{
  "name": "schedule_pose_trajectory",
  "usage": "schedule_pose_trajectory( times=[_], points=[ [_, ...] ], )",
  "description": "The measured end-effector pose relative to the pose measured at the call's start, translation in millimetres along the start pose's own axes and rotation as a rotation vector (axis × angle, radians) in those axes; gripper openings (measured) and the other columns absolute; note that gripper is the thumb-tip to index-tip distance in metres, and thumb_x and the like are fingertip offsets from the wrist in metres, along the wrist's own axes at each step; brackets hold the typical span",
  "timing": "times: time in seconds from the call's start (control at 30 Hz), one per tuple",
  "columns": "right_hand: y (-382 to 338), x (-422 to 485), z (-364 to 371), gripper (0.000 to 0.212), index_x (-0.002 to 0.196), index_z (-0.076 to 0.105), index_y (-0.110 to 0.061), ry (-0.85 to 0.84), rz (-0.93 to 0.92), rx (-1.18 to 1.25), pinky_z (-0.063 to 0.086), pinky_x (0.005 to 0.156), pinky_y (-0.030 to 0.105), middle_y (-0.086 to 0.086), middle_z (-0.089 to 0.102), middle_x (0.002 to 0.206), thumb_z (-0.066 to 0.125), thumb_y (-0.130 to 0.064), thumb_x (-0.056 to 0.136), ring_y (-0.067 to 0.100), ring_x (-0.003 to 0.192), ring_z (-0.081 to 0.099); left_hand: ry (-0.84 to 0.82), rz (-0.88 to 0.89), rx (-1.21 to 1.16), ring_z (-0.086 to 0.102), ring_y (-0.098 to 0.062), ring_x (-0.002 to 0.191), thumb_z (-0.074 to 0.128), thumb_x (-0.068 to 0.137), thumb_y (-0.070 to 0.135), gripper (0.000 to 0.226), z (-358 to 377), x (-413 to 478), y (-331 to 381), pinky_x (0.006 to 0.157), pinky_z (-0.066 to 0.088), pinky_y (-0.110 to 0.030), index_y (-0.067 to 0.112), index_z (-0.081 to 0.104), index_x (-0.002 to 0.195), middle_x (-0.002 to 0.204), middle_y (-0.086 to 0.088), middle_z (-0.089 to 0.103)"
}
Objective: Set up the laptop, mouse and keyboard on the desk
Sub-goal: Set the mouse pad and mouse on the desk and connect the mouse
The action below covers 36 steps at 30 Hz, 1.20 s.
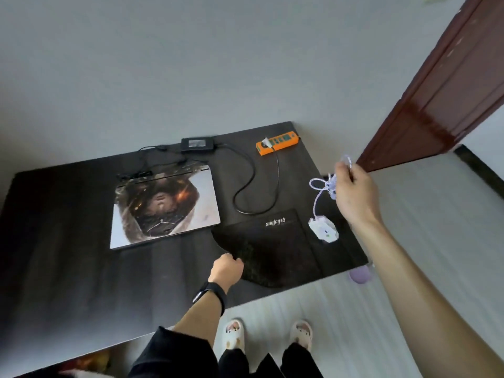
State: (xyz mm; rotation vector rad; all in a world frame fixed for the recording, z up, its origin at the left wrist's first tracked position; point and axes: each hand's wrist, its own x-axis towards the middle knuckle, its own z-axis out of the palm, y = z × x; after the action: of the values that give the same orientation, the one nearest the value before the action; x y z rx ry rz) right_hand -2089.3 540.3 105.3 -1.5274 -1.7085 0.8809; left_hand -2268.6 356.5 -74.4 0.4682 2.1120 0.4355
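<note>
On the dark worktop (68, 241), left hand (226, 270) pinches the curled fabric mouse pad (272, 249); right hand (354, 195) clutches the looped braided cord (317, 186) of the angular white mouse (323, 229).

The left hand (226, 270) hides its fingertips under the mouse pad (272, 249); purple object (360, 274) blurred, half behind desk (68, 241).

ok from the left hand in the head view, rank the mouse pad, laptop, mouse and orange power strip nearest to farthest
1. mouse pad: the left hand grips its near-left edge.
2. laptop: closed, just beyond the hand, to its left.
3. mouse: off to the right, beside the pad's right edge.
4. orange power strip: at the far right corner of the desk.
</note>
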Motion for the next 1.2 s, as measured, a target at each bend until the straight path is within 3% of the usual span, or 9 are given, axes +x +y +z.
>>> schedule_pose_trajectory(
  times=[0.23, 0.47, 0.6, 0.73, 0.83, 0.97, 1.03, 1.1, 1.2],
  points=[
    [31, 26, 27, 0.043, 0.068, 0.041, -0.008, -0.314, -0.010, 0.086, 0.032, 0.059, 0.031, -0.005, 0.045, 0.059, 0.048, -0.038, 0.098, 0.007, 0.055, 0.040, 0.190, -0.330, 0.103, 0.035, -0.035, 0.133, 0.053, 0.087, 0.028, 0.057, 31, -1, -16, 0.107, 0.036, -0.046, 0.008, 0.038, 0.138, 0.143, -0.015, 0.038],
    [60, 44, 20, 0.034, 0.075, 0.051, -0.007, -0.596, 0.207, 0.264, 0.029, 0.059, 0.029, 0.004, 0.048, 0.072, 0.054, -0.033, 0.097, 0.015, 0.064, 0.039, 0.240, 0.163, -0.132, 0.036, -0.024, 0.136, 0.073, 0.080, 0.042, 0.086, 67, -18, 82, 0.110, 0.036, -0.036, 0.026, 0.026, 0.151, 0.148, -0.005, 0.035],
    [73, 64, 12, 0.041, 0.054, 0.044, -0.021, -0.701, 0.376, 0.284, 0.022, 0.047, 0.024, -0.008, 0.044, 0.058, 0.052, -0.028, 0.093, 0.004, 0.039, 0.032, 0.240, 0.470, -0.177, 0.038, -0.007, 0.129, 0.081, 0.069, 0.034, 0.104, 71, -33, 148, 0.105, 0.036, -0.024, 0.037, 0.020, 0.152, 0.146, 0.008, 0.033],
    [90, 78, -3, 0.039, 0.058, 0.039, -0.022, -0.868, 0.494, 0.362, 0.014, 0.039, 0.021, -0.010, 0.035, 0.052, 0.049, -0.028, 0.095, 0.004, 0.034, 0.024, -0.052, 0.512, -0.280, 0.049, -0.012, 0.123, 0.077, 0.057, 0.025, 0.103, 72, -36, 182, 0.098, 0.047, -0.028, 0.037, 0.030, 0.148, 0.144, 0.004, 0.040],
    [101, 89, -13, 0.038, 0.059, 0.030, -0.025, -1.013, 0.472, 0.371, 0.010, 0.044, 0.024, -0.008, 0.024, 0.059, 0.046, -0.023, 0.094, 0.005, 0.043, 0.021, -0.102, 0.521, -0.205, 0.056, -0.016, 0.118, 0.084, 0.054, 0.027, 0.115, 75, -31, 191, 0.100, 0.049, -0.035, 0.042, 0.022, 0.150, 0.144, 0.006, 0.039],
    [112, 102, -12, 0.036, 0.059, 0.035, -0.023, -1.130, 0.419, 0.345, 0.011, 0.051, 0.029, -0.004, 0.029, 0.059, 0.046, -0.026, 0.094, 0.009, 0.048, 0.019, -0.086, 0.476, 0.079, 0.064, -0.010, 0.101, 0.081, 0.068, 0.044, 0.048, 72, -36, 200, 0.091, 0.052, -0.033, 0.035, 0.061, 0.111, 0.104, 0.012, 0.069],
    [117, 106, -7, 0.027, 0.072, 0.051, -0.019, -1.016, 0.433, 0.407, 0.019, 0.050, 0.027, 0.000, 0.043, 0.066, 0.048, -0.031, 0.096, 0.011, 0.048, 0.029, 0.037, 0.454, 0.154, 0.068, -0.013, 0.079, 0.071, 0.079, 0.051, 0.033, 69, -38, 202, 0.074, 0.054, -0.030, 0.022, 0.066, 0.093, 0.083, 0.007, 0.071],
    [132, 108, 3, 0.022, 0.101, 0.058, -0.017, -0.819, 0.375, 0.292, 0.036, 0.051, 0.027, 0.000, 0.061, 0.087, 0.051, -0.037, 0.097, 0.013, 0.055, 0.049, 0.133, 0.441, 0.019, 0.063, -0.011, 0.061, 0.062, 0.087, 0.053, 0.039, 60, -38, 201, 0.063, 0.052, -0.029, 0.014, 0.065, 0.081, 0.070, 0.002, 0.070],
    [170, 100, 24, 0.051, 0.132, 0.048, -0.020, -0.752, 0.156, -0.101, 0.050, 0.082, 0.036, -0.001, 0.060, 0.122, 0.061, -0.037, 0.086, 0.020, 0.095, 0.065, 0.173, 0.300, -0.498, 0.061, -0.013, 0.055, 0.061, 0.093, 0.043, 0.035, 46, -36, 195, 0.062, 0.058, -0.034, 0.012, 0.062, 0.078, 0.069, -0.005, 0.065]
  ],
)
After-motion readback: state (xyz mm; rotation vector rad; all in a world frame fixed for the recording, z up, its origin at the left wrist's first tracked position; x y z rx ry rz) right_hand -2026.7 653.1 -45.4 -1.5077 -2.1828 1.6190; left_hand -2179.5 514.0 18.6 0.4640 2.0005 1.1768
